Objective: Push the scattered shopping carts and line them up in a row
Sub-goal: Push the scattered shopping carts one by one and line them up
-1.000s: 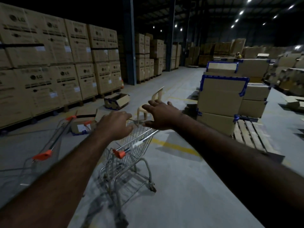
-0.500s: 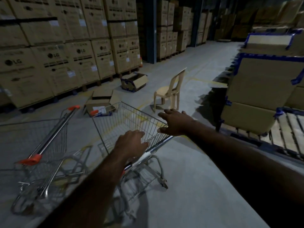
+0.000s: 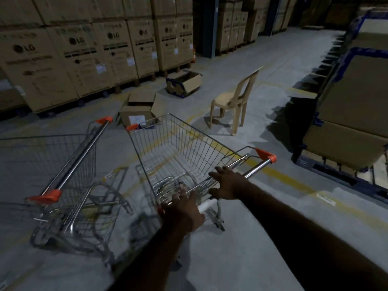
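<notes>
Right hand (image 3: 231, 185) wraps handle (image 3: 256, 167) of held cart (image 3: 178, 143); left hand (image 3: 182, 213) lies on it, fingers spread. Second cart (image 3: 63, 164) just beside, askew. Row seems barely begun.

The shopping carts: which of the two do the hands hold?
The right cart: the left hand and the right hand are on its handle. The left cart stands untouched.

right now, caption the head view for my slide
Left hand and right hand on a shopping cart handle, second cart alongside, dim warehouse.
</notes>
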`<act>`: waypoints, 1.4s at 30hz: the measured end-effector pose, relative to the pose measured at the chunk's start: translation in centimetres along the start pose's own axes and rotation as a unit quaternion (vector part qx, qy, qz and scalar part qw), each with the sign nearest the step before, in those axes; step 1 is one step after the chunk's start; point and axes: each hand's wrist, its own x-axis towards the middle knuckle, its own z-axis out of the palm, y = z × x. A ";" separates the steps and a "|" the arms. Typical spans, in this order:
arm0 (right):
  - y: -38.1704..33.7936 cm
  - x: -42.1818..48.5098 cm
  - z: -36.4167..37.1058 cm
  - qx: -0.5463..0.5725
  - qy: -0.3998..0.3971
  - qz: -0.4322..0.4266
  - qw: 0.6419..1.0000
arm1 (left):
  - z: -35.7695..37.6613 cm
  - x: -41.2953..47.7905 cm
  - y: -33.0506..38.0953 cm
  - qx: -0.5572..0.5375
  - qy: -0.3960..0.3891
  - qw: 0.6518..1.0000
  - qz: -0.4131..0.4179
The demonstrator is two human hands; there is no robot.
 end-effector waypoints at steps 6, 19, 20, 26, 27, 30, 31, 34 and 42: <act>0.0 1.0 1.1 -0.068 -0.012 0.006 0.998 | 0.0 0.7 -0.1 0.010 -0.013 1.000 0.008; -1.4 2.4 1.3 -0.001 -0.046 0.026 0.999 | -0.9 2.4 -4.2 0.044 0.026 0.997 0.054; -1.4 2.4 1.4 0.017 -0.046 0.029 0.998 | -1.2 2.7 -4.6 0.047 0.016 0.997 0.053; -0.7 1.8 1.8 0.104 -0.042 0.052 0.992 | -2.4 4.4 -6.0 0.083 -0.002 0.992 0.097; -0.5 1.7 1.9 0.111 -0.045 0.057 0.991 | -2.6 4.8 -6.0 0.082 -0.006 0.991 0.103; 0.0 1.1 1.8 0.128 -0.052 0.071 0.988 | -3.3 5.9 -5.6 0.085 -0.024 0.988 0.130; 0.2 0.9 1.7 0.137 -0.054 0.076 0.986 | -3.5 6.2 -5.3 0.086 -0.026 0.986 0.137; 1.2 0.3 1.4 0.167 -0.066 0.088 0.980 | -4.5 6.8 -4.3 0.092 -0.034 0.982 0.161; 4.5 -1.1 1.8 0.233 -0.068 0.139 0.960 | -5.9 9.6 -1.6 0.122 -0.036 0.957 0.261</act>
